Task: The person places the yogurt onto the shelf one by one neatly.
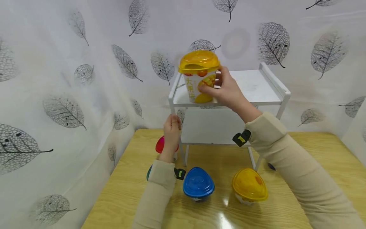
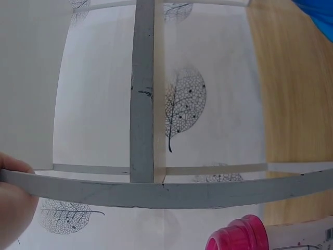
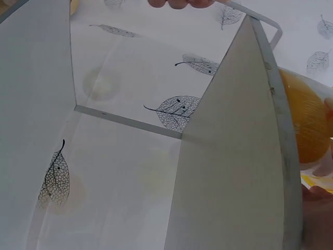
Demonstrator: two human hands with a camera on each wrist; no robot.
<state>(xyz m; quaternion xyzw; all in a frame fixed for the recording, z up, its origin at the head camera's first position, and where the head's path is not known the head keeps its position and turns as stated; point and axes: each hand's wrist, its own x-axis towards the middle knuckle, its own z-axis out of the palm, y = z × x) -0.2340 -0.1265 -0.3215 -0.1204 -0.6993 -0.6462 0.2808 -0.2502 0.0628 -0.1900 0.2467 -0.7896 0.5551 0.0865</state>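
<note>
Right hand grips a tapered, glossy yellow-lidded cup at the white rack's top left; left hand clasps its slim post, pink-lidded cup half-hidden below.

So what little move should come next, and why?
Maybe settle the held cup onto the top shelf: right fingers hold it by that shelf's left end, and left fingers grip the rack's leg. I can't tell if it's already touching.

The left hand grips the rack by a scuffed grey bar, which another bar meets crosswise. Behind hangs a leaf-print backdrop. A pink-lidded cup, the wooden surface and something blue show at right.
</note>
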